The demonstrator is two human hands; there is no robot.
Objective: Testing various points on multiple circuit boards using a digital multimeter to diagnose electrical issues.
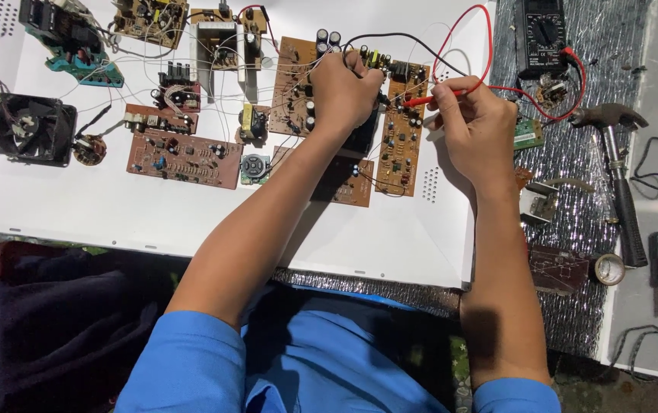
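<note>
My left hand point(344, 88) is closed on the black test probe, its black lead point(398, 35) curving away over the brown circuit board point(401, 145). My right hand point(474, 122) pinches the red test probe point(428, 99), tip pointing left onto the same board. The red lead point(482, 30) loops up and across to the black multimeter point(541, 37) at the top right. Both hands rest over boards lying on a white panel point(390, 237).
More brown circuit boards point(183, 157), a black fan point(32, 128) and a teal part point(76, 53) lie on the panel's left. A hammer point(621, 176), a black-handled tool point(657, 264) and small metal parts sit on silver foil at right.
</note>
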